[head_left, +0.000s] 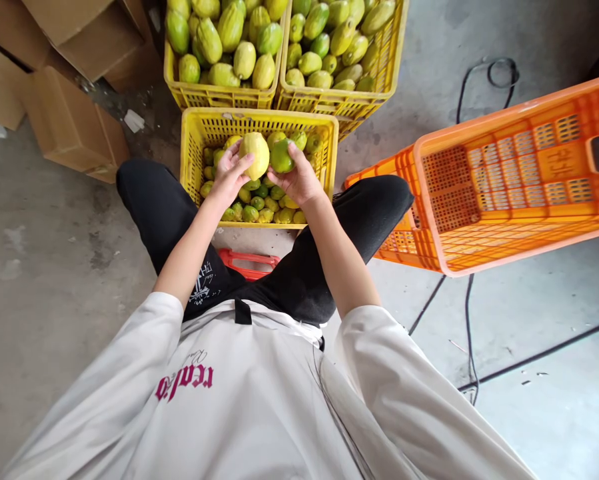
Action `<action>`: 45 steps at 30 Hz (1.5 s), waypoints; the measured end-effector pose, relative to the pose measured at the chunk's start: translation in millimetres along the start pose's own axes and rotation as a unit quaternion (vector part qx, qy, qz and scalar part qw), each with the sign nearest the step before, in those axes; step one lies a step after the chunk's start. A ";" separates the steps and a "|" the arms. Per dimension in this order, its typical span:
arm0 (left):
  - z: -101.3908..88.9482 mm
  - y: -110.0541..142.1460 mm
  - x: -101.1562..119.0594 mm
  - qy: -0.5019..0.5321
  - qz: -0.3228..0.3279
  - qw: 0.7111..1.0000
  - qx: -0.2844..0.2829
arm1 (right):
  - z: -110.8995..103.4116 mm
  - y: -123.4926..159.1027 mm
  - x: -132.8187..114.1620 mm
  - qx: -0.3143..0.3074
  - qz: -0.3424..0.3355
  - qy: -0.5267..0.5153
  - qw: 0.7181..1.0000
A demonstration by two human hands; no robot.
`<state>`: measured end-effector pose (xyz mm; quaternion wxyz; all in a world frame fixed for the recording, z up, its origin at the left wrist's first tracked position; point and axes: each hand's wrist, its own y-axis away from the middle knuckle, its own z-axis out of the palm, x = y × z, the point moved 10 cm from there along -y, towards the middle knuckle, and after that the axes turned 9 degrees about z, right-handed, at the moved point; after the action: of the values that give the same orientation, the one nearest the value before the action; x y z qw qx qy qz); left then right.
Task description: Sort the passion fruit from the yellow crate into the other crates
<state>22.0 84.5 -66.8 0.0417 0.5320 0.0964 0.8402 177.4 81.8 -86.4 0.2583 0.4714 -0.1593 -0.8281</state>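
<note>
risk, i'd say: green fruit (281, 157) rolling out of the r. hand (296, 177), b/c that hold looks light & one-sided, thumb low & fingers up the 3 o'clock side, so its 9 o'clock side is unsupported. it'd prob. drop onto loose fruit (266, 215) below & bruise something. 2nd risk: pale yellow fruit (254, 155) sits v. close at the green one's 9 o'clock, so they could knock if the wrists turn in.

l. hand (233, 170) grasps the pale yellow one, thumb across its near face, other fingers partly hidden. both hands are full; can't tell how hard they squeeze. both pieces are over the near crate (192, 150), approx 12 o'clock from the body.

pose: bare forearms converge fwd, l. forearm (194, 247) aiming approx 1 o'clock, r. forearm (344, 257) approx 11. hands nearly level, fingers curled, palms roughly facing e/o.
</note>
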 end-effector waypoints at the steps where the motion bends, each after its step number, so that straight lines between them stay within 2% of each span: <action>1: -0.4 -0.4 -0.8 -0.004 -0.001 1.000 0.000 | -1.6 -2.0 0.1 0.007 -0.001 0.000 1.000; 4: 1.4 -1.6 -1.8 -0.008 0.006 1.000 -0.026 | -7.9 -3.8 -4.0 0.038 -0.027 0.009 0.999; 7: 2.9 -3.1 -2.3 -0.003 0.020 0.998 -0.062 | -9.1 -2.7 -8.6 0.032 -0.048 0.013 0.998; 12: -14.5 -12.5 -15.7 -0.007 -0.013 1.000 -0.011 | -6.6 -1.1 -10.5 -0.004 -0.035 -0.005 0.999; 15: -17.9 -14.8 -17.2 0.007 -0.039 0.999 0.010 | -1.8 0.4 -10.9 -0.015 -0.039 -0.013 0.999; 19: -9.0 -4.3 -6.5 0.043 -0.063 0.997 0.001 | 1.6 -1.1 -7.6 -0.016 -0.040 -0.032 0.999; 24: 4.6 11.4 8.4 0.090 -0.062 0.994 -0.011 | -5.1 -4.1 -6.9 0.006 -0.033 -0.018 0.999; 31: 10.8 15.2 12.0 0.058 -0.068 0.996 0.001 | -4.9 -2.6 -9.8 0.006 -0.052 0.009 0.999; 35: 17.1 18.6 12.1 0.090 -0.086 0.992 -0.004 | -7.4 -5.0 -7.2 0.016 -0.051 0.018 0.998; 39: 13.3 19.7 8.4 0.070 -0.097 0.993 0.013 | -11.0 -5.4 -5.2 0.035 -0.043 0.007 0.998; 45: 11.9 16.4 5.0 0.023 -0.085 0.996 -0.013 | -0.4 0.4 -6.9 0.006 -0.027 0.028 0.999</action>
<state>31.1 70.8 -54.1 0.1179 0.5015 0.1315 0.8469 180.8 85.5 -81.5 0.2375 0.5005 -0.1444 -0.8199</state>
